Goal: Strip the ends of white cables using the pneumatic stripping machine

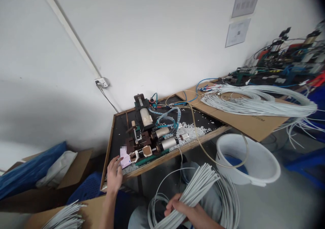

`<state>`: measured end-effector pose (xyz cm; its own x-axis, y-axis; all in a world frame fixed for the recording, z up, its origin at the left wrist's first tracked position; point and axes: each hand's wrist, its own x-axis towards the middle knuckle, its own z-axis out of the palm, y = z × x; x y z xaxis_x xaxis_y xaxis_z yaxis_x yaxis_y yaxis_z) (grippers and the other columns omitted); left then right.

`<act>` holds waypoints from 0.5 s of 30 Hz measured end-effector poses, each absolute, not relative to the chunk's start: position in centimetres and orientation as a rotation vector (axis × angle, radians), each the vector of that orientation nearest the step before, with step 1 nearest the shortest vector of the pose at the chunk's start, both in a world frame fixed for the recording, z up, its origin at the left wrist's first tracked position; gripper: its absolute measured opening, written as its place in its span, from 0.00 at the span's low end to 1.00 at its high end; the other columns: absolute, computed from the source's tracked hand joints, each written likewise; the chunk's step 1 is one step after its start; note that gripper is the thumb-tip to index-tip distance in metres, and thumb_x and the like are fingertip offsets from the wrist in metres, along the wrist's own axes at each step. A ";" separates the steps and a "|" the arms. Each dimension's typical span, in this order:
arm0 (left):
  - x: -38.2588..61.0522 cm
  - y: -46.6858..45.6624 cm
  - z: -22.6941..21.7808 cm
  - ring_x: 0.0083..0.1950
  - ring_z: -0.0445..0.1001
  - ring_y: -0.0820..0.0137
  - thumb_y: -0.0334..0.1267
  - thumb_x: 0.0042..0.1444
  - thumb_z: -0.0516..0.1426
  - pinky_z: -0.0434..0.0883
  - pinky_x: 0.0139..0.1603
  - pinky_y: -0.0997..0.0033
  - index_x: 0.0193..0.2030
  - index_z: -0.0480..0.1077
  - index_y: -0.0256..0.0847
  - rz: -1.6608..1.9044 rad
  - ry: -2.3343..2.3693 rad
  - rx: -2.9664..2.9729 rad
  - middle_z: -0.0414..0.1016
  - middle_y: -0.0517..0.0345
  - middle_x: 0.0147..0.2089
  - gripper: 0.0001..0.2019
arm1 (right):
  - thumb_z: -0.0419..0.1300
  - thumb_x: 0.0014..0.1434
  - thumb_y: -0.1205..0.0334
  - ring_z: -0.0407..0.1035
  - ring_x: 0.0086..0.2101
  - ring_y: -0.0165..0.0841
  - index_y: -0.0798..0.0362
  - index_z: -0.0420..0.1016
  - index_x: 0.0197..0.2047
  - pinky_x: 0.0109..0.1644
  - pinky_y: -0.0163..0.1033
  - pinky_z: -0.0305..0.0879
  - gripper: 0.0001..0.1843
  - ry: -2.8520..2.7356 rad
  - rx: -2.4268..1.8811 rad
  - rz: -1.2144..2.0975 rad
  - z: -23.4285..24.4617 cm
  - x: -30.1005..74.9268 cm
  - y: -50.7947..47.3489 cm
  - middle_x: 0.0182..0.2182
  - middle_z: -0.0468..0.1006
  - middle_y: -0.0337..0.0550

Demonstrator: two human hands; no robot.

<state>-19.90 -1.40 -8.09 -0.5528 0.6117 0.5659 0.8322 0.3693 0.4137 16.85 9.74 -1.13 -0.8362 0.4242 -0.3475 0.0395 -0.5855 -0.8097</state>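
My left hand (114,173) is at the near left corner of the workbench, its fingers apart and the tips against the edge of a pale pink paper slip (125,158). The slip lies at the left end of a small pneumatic machine (146,134) with metal cylinders and a dark base. My right hand (184,207) is wrapped round a thick bundle of white wires (199,183) above my lap. The bundle's cut ends point up and away, and its long loops hang to the right.
White offcuts (194,130) litter the bench beside the machine. A big wire coil (259,102) lies on cardboard (243,122) at right. A white bucket (269,166) stands below it. More wires (67,217) rest at lower left. Hoses (196,130) droop over the bench edge.
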 end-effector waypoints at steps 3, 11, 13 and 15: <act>-19.9 -1.3 -8.0 0.62 0.64 0.53 0.40 0.62 0.46 0.61 0.63 0.45 0.47 0.75 0.40 -0.969 -2.327 -1.297 0.71 0.47 0.56 0.18 | 0.65 0.50 0.43 0.77 0.34 0.36 0.55 0.79 0.33 0.36 0.35 0.66 0.21 -1.294 -0.795 2.510 -1.5 16.9 9.8 0.33 0.84 0.46; -20.0 -1.5 -8.1 0.63 0.63 0.52 0.41 0.62 0.46 0.61 0.63 0.42 0.42 0.78 0.41 -0.925 -2.327 -1.367 0.72 0.46 0.57 0.19 | 0.64 0.50 0.42 0.77 0.34 0.35 0.55 0.79 0.33 0.36 0.34 0.65 0.23 -1.334 -0.792 2.502 -1.6 17.1 9.9 0.33 0.85 0.46; -20.1 -1.4 -8.1 0.64 0.63 0.52 0.40 0.62 0.46 0.61 0.63 0.42 0.41 0.78 0.41 -0.895 -2.325 -1.381 0.72 0.47 0.57 0.18 | 0.64 0.50 0.42 0.77 0.34 0.34 0.55 0.79 0.33 0.34 0.32 0.63 0.22 -1.349 -0.801 2.495 -1.5 17.2 9.9 0.34 0.84 0.46; -20.2 -1.3 -8.2 0.64 0.63 0.52 0.40 0.62 0.46 0.62 0.63 0.42 0.41 0.78 0.41 -0.866 -2.330 -1.383 0.72 0.47 0.57 0.18 | 0.64 0.50 0.42 0.77 0.34 0.35 0.55 0.79 0.33 0.34 0.32 0.64 0.22 -1.335 -0.802 2.499 -1.4 17.2 9.9 0.33 0.84 0.46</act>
